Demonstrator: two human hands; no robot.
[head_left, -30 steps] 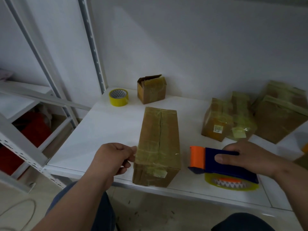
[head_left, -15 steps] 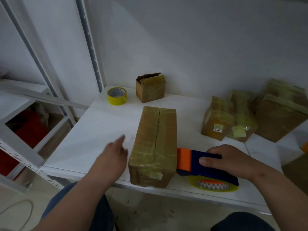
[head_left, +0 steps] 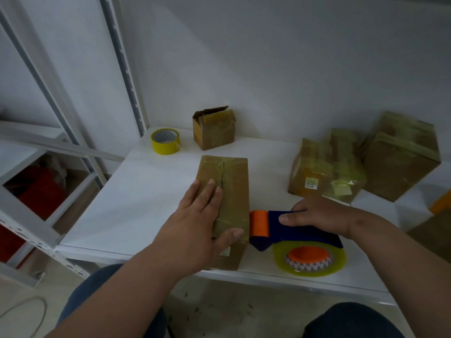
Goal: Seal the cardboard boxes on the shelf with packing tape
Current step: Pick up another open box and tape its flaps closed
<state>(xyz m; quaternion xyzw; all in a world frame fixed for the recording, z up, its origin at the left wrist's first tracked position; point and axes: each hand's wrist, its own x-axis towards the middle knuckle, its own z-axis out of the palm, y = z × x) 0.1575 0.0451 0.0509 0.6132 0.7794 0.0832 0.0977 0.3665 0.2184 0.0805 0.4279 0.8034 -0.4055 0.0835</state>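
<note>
Since a second ago: left hand (head_left: 200, 215) now lying flat, released, atop long cardboard box (head_left: 234, 181) at shelf (head_left: 136, 191) front; right hand (head_left: 317, 215) grasping tape dispenser (head_left: 288, 230), pressing box's side. Risk: box sliding, tape wrinkling.

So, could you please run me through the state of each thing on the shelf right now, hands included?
Long box: flaps closed, taped, lying flat.
Left hand: flat on the long box, fingers straight.
Right hand: gripping the tape dispenser.
Tape dispenser: orange end against the long box's right side.
Small box: upright, top flap partly open.
Yellow tape roll: lying flat, untouched.
Boxes at right: taped, leaning together.
</note>
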